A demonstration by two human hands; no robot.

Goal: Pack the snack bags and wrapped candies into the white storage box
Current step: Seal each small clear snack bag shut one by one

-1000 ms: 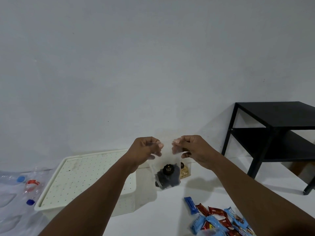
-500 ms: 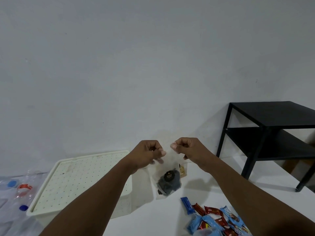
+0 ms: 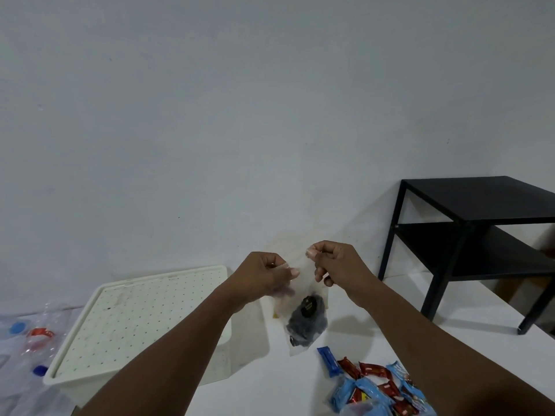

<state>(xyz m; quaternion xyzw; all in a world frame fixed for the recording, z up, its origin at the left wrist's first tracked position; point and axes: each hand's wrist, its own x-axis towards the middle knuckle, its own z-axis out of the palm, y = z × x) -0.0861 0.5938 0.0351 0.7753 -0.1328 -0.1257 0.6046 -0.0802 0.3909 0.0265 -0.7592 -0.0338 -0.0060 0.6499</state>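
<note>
I hold a clear snack bag (image 3: pixel 304 321) with dark contents and a round black label up in the air by its top edge. My left hand (image 3: pixel 264 276) pinches the top left corner and my right hand (image 3: pixel 333 264) pinches the top right corner. The bag hangs tilted above the white table, just right of the white storage box (image 3: pixel 138 325), which has its perforated lid on. A pile of blue and red wrapped candies (image 3: pixel 375 388) lies on the table at the lower right, partly hidden by my right forearm.
A black two-tier side table (image 3: pixel 480 229) stands at the right against the wall. Clear plastic bottles with blue caps and a red label (image 3: pixel 33 340) lie left of the box. A white wall is close behind.
The bag has tilted, its bottom swinging right and lower. My right hand has risen slightly above my left. The view has shifted a little to the right.
</note>
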